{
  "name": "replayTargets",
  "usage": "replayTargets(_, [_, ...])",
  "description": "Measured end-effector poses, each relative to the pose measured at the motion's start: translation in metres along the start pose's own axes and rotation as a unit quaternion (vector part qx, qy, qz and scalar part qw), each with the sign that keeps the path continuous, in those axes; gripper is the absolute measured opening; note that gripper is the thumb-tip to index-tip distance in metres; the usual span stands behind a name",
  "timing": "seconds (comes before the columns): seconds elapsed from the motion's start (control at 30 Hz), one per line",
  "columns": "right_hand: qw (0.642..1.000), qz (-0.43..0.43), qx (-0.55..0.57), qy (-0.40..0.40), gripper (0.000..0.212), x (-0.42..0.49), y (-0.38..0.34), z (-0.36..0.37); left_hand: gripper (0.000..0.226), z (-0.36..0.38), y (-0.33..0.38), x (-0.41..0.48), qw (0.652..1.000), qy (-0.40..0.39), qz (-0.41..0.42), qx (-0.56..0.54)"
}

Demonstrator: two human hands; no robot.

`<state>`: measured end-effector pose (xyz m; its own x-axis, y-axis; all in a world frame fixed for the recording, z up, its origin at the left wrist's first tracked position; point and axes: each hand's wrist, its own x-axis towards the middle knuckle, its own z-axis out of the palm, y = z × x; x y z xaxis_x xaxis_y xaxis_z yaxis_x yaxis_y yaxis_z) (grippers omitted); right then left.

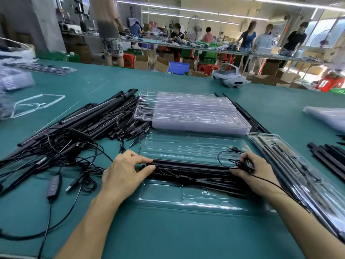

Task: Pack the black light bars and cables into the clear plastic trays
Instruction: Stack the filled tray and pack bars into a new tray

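An open clear plastic tray (188,201) lies in front of me on the green table, with its lid half (186,146) folded away from me. Black light bars (192,170) lie across the tray's middle. My left hand (125,171) pinches the left end of the bars between thumb and fingers. My right hand (251,168) holds the bars' right end together with a bundled black cable (233,157), whose USB plug (235,148) sticks out over the lid.
A heap of loose light bars and tangled cables (74,135) fills the table to my left. A stack of empty clear trays (194,113) stands behind the open one. Packed trays (291,165) and more black bars (330,156) lie at the right. People work at benches beyond.
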<state>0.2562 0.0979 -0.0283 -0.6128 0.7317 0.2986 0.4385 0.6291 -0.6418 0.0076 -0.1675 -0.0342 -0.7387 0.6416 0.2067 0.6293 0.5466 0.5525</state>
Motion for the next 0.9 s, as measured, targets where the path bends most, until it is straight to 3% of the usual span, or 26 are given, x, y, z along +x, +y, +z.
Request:
replayTargets(0.2, [1.000, 0.001, 0.017, -0.023, 0.037, 0.006, -0.002, 0.003, 0.050, 0.001, 0.000, 0.001, 0.999, -0.014, 0.010, 0.036])
replayTargets(0.4, [0.998, -0.007, 0.043, -0.035, 0.039, 0.008, -0.008, 0.007, 0.036, 0.003, 0.002, -0.001, 1.000, 0.008, 0.014, 0.024])
replayTargets(0.53, [0.997, -0.046, 0.038, -0.040, 0.037, 0.002, -0.015, 0.006, 0.026, 0.002, 0.005, -0.003, 0.998, 0.001, 0.062, 0.011])
replayTargets(0.9, [0.979, -0.149, 0.089, -0.107, 0.034, -0.031, -0.021, -0.019, 0.037, 0.006, 0.005, 0.000, 0.998, -0.005, 0.057, 0.023])
